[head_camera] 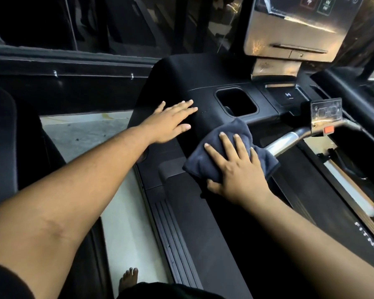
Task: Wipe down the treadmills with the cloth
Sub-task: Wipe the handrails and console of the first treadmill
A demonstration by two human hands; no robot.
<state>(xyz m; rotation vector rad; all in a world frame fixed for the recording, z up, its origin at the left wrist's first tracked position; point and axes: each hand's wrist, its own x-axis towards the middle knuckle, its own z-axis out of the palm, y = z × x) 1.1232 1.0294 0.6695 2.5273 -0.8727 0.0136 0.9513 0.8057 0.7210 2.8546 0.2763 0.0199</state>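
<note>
A black treadmill fills the view, with its console deck ahead of me and its belt below. My left hand rests flat on the deck's left side, fingers straight. A folded dark grey cloth lies over the left end of the silver handlebar. My right hand presses on the cloth with spread fingers, the thumb tucked under its lower edge.
A cup-holder recess sits in the deck beyond the cloth. A silver screen housing rises at the back right. A control pad with a red tab sits on the handlebar. Pale floor and my bare foot show on the left, beside another dark machine.
</note>
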